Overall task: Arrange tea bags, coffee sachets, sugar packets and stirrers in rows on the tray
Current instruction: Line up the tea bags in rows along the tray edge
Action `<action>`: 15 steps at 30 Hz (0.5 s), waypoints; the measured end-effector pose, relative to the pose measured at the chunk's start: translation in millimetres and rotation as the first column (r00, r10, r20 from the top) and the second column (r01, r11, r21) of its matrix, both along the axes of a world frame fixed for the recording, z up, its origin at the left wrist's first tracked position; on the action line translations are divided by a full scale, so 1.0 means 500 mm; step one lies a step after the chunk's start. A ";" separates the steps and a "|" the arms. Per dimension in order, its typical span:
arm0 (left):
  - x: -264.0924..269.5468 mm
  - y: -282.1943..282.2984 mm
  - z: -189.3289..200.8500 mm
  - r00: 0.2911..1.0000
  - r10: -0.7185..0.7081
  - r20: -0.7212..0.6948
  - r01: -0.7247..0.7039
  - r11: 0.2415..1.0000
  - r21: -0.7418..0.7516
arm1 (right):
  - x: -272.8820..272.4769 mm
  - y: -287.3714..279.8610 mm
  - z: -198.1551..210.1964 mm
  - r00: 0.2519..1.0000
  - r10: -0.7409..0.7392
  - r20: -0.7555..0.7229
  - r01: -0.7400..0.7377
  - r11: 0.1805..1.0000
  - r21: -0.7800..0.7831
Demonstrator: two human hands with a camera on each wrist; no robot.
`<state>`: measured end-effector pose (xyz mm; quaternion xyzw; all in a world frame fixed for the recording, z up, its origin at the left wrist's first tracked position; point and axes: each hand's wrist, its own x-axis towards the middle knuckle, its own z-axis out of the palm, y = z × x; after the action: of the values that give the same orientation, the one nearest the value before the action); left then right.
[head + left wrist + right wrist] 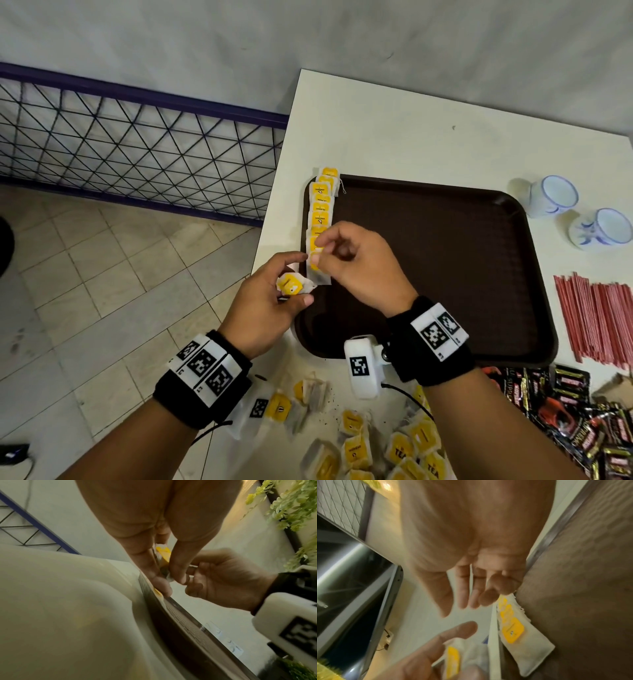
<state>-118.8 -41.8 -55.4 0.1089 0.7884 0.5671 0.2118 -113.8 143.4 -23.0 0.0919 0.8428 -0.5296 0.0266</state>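
A brown tray [445, 274] lies on the white table. A row of yellow-tagged tea bags [321, 209] runs along its left edge. My right hand [359, 270] hovers over the near end of that row, and its fingertips touch the nearest bag [319, 277]. In the right wrist view the right hand [471, 595] has loose fingers with nothing between them above the row [513, 631]. My left hand [270, 301] sits just left of the tray and pinches a small bunch of tea bags [291, 286]. In the left wrist view the left hand [169, 580] holds them [163, 553] between thumb and fingers.
Loose tea bags [394, 448] lie in a heap in front of the tray, dark coffee sachets [565, 411] to their right. Red stirrers [596, 315] lie right of the tray, two white cups [553, 197] behind them. The table's left edge [274, 205] drops to the floor.
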 end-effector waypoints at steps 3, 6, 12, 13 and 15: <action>0.000 0.006 0.002 0.999 -0.027 0.030 0.026 0.999 0.034 | 0.025 -0.008 0.026 0.978 0.208 0.006 -0.207 0.975 -0.078; 0.004 0.016 0.009 0.998 -0.060 -0.018 0.061 0.998 0.013 | 0.031 -0.012 0.015 0.973 0.228 0.042 -0.226 0.973 -0.048; 0.013 0.021 0.015 0.999 -0.027 -0.031 0.028 0.999 0.024 | 0.029 0.005 0.003 0.981 0.134 0.140 -0.132 0.991 -0.023; 0.014 0.021 0.015 0.999 -0.017 -0.036 0.018 1.000 0.024 | 0.029 0.004 0.004 0.973 0.156 0.168 -0.155 0.988 -0.022; 0.016 0.021 0.018 0.999 -0.009 -0.042 0.010 1.000 0.028 | 0.032 0.002 0.003 0.970 0.160 0.185 -0.156 0.987 -0.034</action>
<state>-111.0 -31.2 -46.3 0.1275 0.7841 0.5748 0.1965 -97.8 144.2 -21.2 0.0736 0.8361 -0.5230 0.1486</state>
